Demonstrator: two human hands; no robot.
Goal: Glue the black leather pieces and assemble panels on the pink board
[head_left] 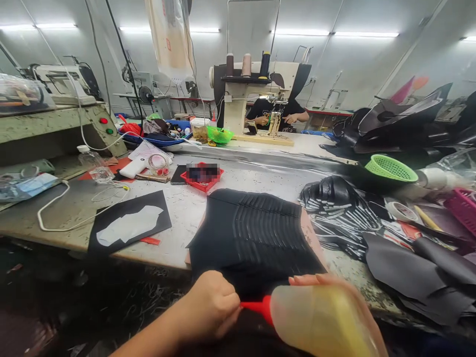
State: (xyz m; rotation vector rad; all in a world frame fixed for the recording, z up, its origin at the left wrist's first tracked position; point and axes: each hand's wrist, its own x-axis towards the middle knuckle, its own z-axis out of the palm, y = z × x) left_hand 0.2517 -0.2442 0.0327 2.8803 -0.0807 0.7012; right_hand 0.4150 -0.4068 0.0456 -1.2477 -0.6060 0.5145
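In my right hand [357,297] is a squeeze bottle [316,317] of yellowish liquid with a red pointed nozzle, tilted on its side and pointing left. My left hand [215,305] is closed with its fingers right at the nozzle's tip; what they pinch there, perhaps the tip or its cap, is hidden. Just beyond both hands lies a black leather-like panel [219,223] with several raised curved ridges, on top of a pinkish piece [310,230] that shows at its edges. The near part of the panel hangs toward my lap.
At the left lies a black sheet with a white cut piece [130,225]. A red tray [203,178] sits behind the panel. Dark strips [342,218] and leather pieces [416,272] pile up at right. Farther back stands a sewing machine [256,89], with a person behind it.
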